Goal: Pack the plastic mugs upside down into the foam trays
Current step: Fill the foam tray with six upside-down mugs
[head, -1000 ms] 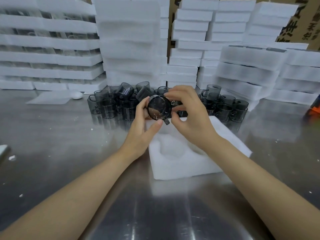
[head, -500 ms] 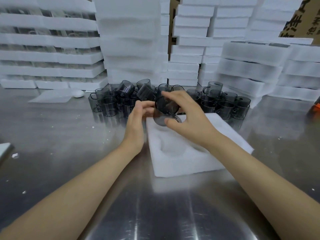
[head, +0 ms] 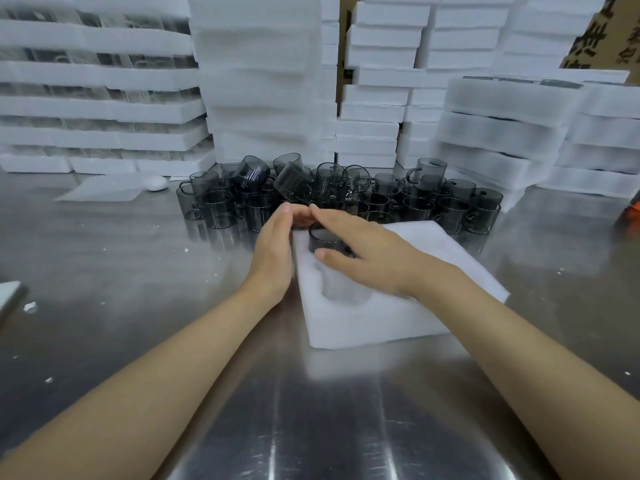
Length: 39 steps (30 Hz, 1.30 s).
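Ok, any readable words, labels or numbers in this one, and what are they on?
Cardboard carton, top right: large black Chinese characters, cut off by the foam stacks and the frame edge; not legible.
Grey plastic mugs, foam tray, steel table: no print visible.

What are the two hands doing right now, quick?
Left hand: open, fingers straight, against the left side of the foam tray.
Right hand: closed round the mug, which sits in the foam tray.
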### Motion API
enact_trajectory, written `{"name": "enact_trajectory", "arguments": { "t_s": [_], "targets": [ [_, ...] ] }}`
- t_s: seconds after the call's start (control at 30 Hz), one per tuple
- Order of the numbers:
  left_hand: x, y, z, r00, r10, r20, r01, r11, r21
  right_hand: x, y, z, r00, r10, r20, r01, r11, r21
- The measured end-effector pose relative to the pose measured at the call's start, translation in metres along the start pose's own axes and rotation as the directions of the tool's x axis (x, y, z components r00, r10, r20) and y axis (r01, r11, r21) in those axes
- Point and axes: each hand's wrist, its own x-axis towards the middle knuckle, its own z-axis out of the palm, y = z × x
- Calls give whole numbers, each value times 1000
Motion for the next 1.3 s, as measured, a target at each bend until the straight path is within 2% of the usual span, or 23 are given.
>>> {"name": "enact_trajectory", "arguments": {
  "t_s": [0.17, 0.3, 0.37, 0.4, 0.43, 0.47, 0.5, 0.53, 0.6, 0.67, 0.7, 0.73, 0.83, 0.9, 1.0, 1.13, 1.3],
  "targets": [
    [-1, -1, -1, 998, -34, 59, 31, 998, 55, -3, 4, -3, 963, 93, 252, -52, 985, -163],
    [1, -2, -2, 988, -95, 119, 90, 995, 46, -1, 0, -2, 933, 157, 323, -75, 964, -254],
    [1, -2, -1, 978, -128, 163, 125, 992, 32, -1, -1, -4, 934, 156, 321, -109, 981, -160],
    [1, -2, -1, 973, -139, 186, 137, 990, 26, -1, 0, -8, 943, 140, 302, -141, 990, -19],
    [0, -2, -1, 967, -145, 209, 143, 989, 24, 0, 3, -14, 959, 134, 250, -177, 972, 157],
    [-1, -2, -2, 963, -149, 226, 146, 989, 27, 0, 10, -22, 978, 154, 143, -191, 933, 304],
    [-2, -1, -2, 960, -154, 232, 150, 988, 35, -1, 19, -31, 976, 217, -10, -197, 903, 381],
    [-2, -1, -2, 960, -161, 228, 156, 987, 42, -2, 33, -39, 936, 304, -178, -217, 897, 386],
    [-2, 0, -1, 962, -183, 201, 180, 983, 34, -8, 69, -50, 768, 466, -439, -322, 874, 365],
    [0, 0, -1, 966, -209, 155, 214, 977, -12, -18, 100, -55, 639, 590, -494, -407, 804, 433],
    [2, -1, -2, 968, -213, 133, 219, 975, -33, -22, 111, -55, 617, 627, -476, -417, 773, 478],
    [4, -2, -3, 971, -211, 114, 217, 975, -45, -27, 122, -52, 614, 626, -480, -432, 776, 459],
    [8, -5, -5, 977, -201, 77, 205, 977, -58, -37, 144, -38, 662, 502, -557, -519, 843, 143],
    [10, -7, -6, 983, -176, 47, 178, 982, -54, -39, 147, -29, 728, 491, -479, -539, 841, 45],
    [12, -9, -8, 990, -138, 7, 138, 990, -25, -36, 144, -24, 771, 511, -381, -567, 823, -44],
    [14, -11, -11, 993, -118, 5, 118, 993, -2, -29, 143, -25, 786, 541, -300, -592, 799, -109],
    [11, -12, -11, 998, -52, 45, 49, 997, 56, -31, 143, -22, 851, 431, -301, -470, 880, -66]
  ]
}}
